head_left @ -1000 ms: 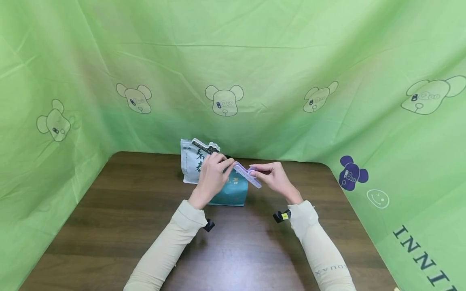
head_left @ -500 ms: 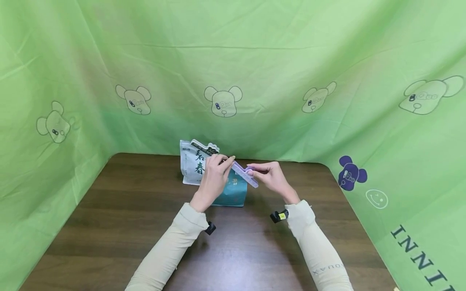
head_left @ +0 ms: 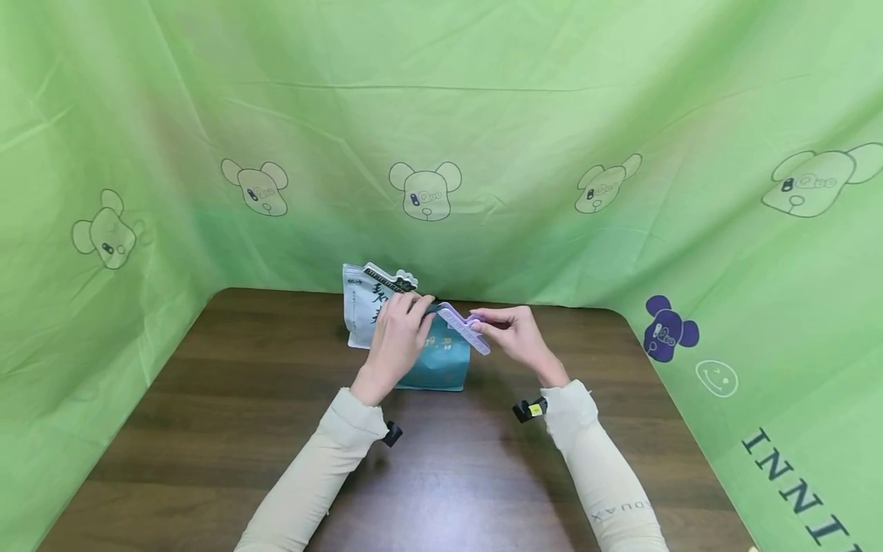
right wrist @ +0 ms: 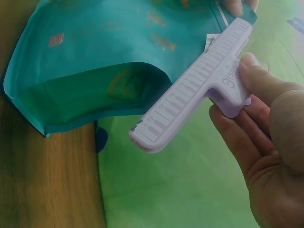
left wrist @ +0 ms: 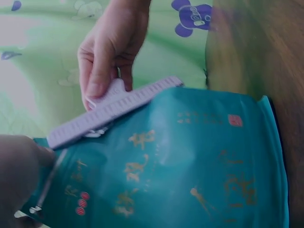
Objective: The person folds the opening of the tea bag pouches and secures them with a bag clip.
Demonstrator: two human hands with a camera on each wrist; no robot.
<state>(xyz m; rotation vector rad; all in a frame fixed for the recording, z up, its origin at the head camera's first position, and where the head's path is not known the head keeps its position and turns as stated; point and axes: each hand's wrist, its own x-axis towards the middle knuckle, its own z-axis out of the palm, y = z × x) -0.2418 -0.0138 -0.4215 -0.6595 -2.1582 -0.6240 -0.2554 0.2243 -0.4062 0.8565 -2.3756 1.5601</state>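
Observation:
My left hand (head_left: 396,337) pinches the top corner of a teal pouch (head_left: 441,372) with gold characters. In the right wrist view, its thumb and finger (right wrist: 235,6) sit at that corner. My right hand (head_left: 519,337) holds a lilac bag clip (right wrist: 199,83) by its handle, thumb on one side and fingers on the other. The clip's long bar, printed with piano keys, lies slantwise along the pouch's upper edge, as the left wrist view shows. One bottom end of the pouch bulges toward the right wrist camera.
A white pouch (head_left: 359,307) with dark characters stands behind and left of the teal one, a black-and-white clip (head_left: 388,277) across its slanted top. The brown wooden table (head_left: 207,414) is bordered by a green curtain (head_left: 331,115) with bear-head drawings.
My left hand has slid slightly left along the pouch top, baring more of the edge beside the clip. The clip and right hand have shifted a little left over the last second.

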